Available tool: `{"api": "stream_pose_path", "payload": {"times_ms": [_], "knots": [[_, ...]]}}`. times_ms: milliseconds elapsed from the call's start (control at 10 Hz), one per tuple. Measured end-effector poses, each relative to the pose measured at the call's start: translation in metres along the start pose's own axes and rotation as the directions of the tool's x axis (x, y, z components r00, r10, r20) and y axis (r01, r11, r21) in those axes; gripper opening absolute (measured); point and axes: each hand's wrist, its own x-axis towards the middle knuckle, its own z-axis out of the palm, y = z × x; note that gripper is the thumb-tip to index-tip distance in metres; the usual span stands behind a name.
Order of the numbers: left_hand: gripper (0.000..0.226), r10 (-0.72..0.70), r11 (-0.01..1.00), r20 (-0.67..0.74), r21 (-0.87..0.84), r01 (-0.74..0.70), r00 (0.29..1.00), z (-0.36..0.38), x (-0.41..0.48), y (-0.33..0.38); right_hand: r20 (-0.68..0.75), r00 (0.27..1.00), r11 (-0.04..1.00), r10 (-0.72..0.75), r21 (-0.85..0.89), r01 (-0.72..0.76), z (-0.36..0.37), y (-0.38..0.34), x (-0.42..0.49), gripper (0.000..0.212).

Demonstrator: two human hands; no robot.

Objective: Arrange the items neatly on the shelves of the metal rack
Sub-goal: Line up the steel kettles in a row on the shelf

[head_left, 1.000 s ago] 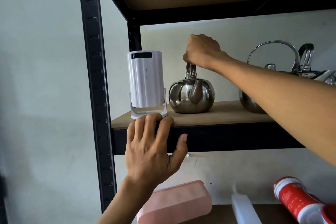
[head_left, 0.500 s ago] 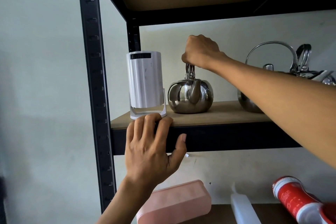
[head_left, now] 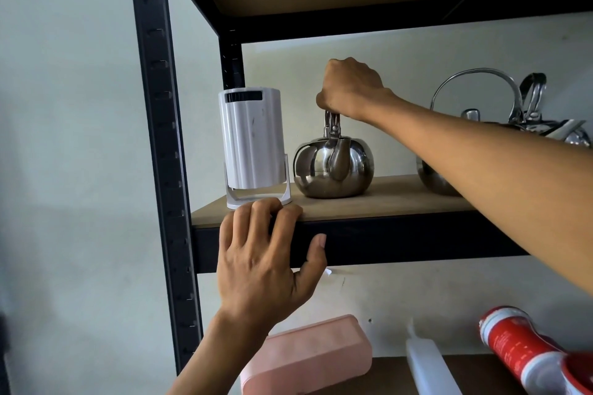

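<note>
Right hand [head_left: 351,88] fisted tight round handle of kettle [head_left: 333,167], which sits on shelf [head_left: 401,199] just beside white unit [head_left: 252,141], likely squaring it up; left hand [head_left: 260,260] hooks fingers over shelf edge, thumb on its front, probably bracing.

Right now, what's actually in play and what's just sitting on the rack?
In play: small kettle, gripped by its handle in the right hand; shelf, its front edge held by the left hand.
Idle: white canister, big kettle, pink box, white bottle, red can.
</note>
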Motion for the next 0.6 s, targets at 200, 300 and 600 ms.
{"api": "stream_pose_path", "payload": {"times_ms": [200, 300, 600], "knots": [[0.037, 0.005, 1.000, -0.003, 0.002, -0.005, 1.000, 0.0001, 0.0007, 0.0003, -0.013, 1.000, 0.999, -0.012, -0.043, 0.011, -0.0007, -0.0009, -0.0010, 0.030], [0.037, 0.001, 1.000, 0.001, 0.000, -0.001, 1.000, 0.0000, 0.0006, 0.0003, -0.013, 1.000, 0.999, -0.020, -0.048, 0.019, -0.0010, -0.0014, -0.0014, 0.030], [0.037, -0.003, 1.000, 0.004, -0.004, 0.003, 1.000, -0.0007, 0.0003, 0.0008, -0.012, 1.000, 0.996, -0.026, -0.089, 0.024, -0.0016, 0.0017, 0.0018, 0.033]]}}
